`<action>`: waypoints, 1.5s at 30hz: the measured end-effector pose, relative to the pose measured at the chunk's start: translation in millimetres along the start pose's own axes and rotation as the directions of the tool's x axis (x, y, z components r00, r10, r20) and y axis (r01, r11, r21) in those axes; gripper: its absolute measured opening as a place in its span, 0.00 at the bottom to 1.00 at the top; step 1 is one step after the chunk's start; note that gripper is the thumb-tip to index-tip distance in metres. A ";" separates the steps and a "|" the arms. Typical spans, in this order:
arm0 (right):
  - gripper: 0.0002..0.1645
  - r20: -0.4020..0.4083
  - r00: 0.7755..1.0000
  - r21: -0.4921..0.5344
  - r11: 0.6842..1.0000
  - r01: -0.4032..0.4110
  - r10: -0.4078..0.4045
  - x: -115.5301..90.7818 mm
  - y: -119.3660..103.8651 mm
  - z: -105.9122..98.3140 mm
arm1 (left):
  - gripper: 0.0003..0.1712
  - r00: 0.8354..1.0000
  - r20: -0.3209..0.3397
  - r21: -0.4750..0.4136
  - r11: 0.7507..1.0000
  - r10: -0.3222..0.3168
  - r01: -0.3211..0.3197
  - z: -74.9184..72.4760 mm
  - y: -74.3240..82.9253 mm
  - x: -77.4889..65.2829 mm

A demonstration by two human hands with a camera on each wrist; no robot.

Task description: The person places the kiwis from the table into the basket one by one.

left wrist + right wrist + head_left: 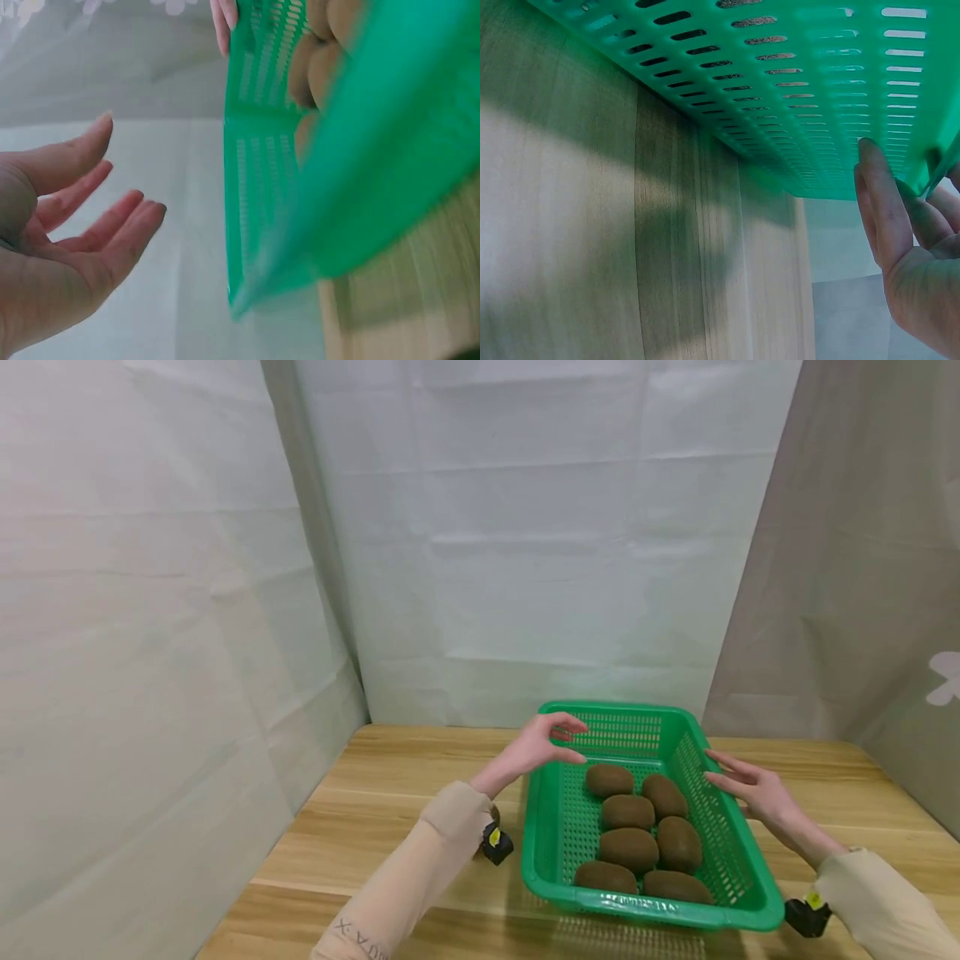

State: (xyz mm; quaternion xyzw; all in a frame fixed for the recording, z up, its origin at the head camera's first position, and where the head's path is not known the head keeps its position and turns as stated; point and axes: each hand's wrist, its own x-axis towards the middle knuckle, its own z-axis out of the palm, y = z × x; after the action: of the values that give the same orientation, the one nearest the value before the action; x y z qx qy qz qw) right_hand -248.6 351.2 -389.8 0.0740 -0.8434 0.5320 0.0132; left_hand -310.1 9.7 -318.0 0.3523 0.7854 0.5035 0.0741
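Note:
A green plastic basket with slotted walls stands on the table, holding several brown kiwis. My left hand hovers at the basket's far left rim, thumb and fingers apart, with nothing between them. The left wrist view shows this hand apart from the basket. At the right rim is my right hand, its extended fingers touching the basket's side. In the right wrist view, fingers lie along the outer wall of the basket; the rim partly hides the others.
A wooden table carries the basket. Partly hidden behind the left sleeve is a small brown round thing. Pale cloth sheets hang behind and at both sides. Each wrist wears a small black device.

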 end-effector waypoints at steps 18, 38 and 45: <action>0.38 -0.006 1.000 -0.021 1.000 -0.012 0.012 -3.5 0.6 -5.7 | 0.21 0.992 0.072 0.025 0.994 0.101 -0.103 -53.4 -60.4 -64.0; 0.38 -0.004 1.000 -0.006 1.000 -0.009 0.009 -2.0 2.9 -6.5 | 0.38 0.945 0.323 0.062 0.997 -0.053 0.035 -72.1 -127.2 -97.0; 0.37 -0.001 1.000 -0.017 1.000 -0.007 0.007 -2.5 1.6 -4.9 | 0.33 0.944 0.317 0.147 0.988 -0.094 0.049 -69.0 -130.6 -92.3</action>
State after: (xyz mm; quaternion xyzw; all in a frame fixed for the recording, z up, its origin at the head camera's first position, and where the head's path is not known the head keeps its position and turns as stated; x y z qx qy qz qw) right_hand -246.6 356.6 -389.4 0.0705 -0.8482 0.5249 0.0123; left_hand -336.8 -131.2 -416.8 0.4056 0.8076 0.3808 0.1956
